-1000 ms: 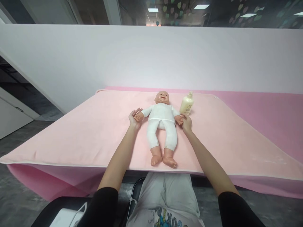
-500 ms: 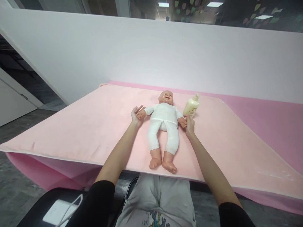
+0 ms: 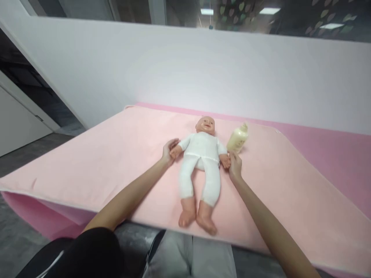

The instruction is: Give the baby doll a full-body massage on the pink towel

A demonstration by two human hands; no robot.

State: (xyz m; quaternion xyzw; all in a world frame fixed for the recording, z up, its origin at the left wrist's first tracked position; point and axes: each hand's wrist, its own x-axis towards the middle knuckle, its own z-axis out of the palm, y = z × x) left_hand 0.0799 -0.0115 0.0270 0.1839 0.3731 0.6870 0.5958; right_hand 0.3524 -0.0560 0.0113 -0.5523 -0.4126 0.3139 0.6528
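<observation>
A baby doll (image 3: 204,146) in a white top and trousers lies face up on the pink cloth, its bare feet toward me. At its hand on the picture's left is my left hand (image 3: 170,150), touching it, fingers partly spread. My right hand (image 3: 235,164) has its fingers closed at the doll's other hand; their exact hold is partly hidden. Just beyond my right hand, a pale yellow pump bottle (image 3: 238,138) leans over to the right.
The pink cloth (image 3: 101,158) covers the table, with a darker pink cover (image 3: 336,154) under it at the right. Behind rises a white partition (image 3: 203,73). My legs (image 3: 188,255) are below the table's near edge.
The view has shifted, so the doll, bottle and hands appear lower and slightly larger. My left forearm reaches in at a flatter angle. Both hands remain at the doll's hands.
</observation>
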